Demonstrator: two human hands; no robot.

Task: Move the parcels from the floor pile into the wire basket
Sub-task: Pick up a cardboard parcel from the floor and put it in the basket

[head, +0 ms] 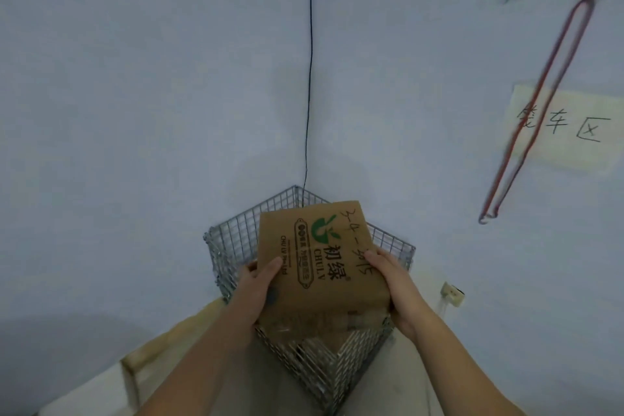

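The cardboard parcel (314, 257) is held over the wire basket (233, 240) and covers most of the basket's opening, so whatever lies inside is hard to make out; only a blurred patch of brown shows through the mesh below the parcel's near edge. The parcel is a flat brown box with a green leaf logo, printed lettering reading CHULV and handwritten digits along its right margin. Its far end tilts up toward the corner of the walls.

The left hand (260, 284) grips the parcel's left edge, thumb on the printed face and fingers hidden underneath. The right hand (391, 284) clasps the right edge the same way, its fingers curled out of sight below. Both forearms are cut off by the frame bottom.

The basket is a square cage of thin silvery wire grid, standing in the corner. A black cable (309, 78) runs down the corner above the basket. On the wall to the basket's right hang a red loop (540, 101) and a handwritten paper sign (567, 128).
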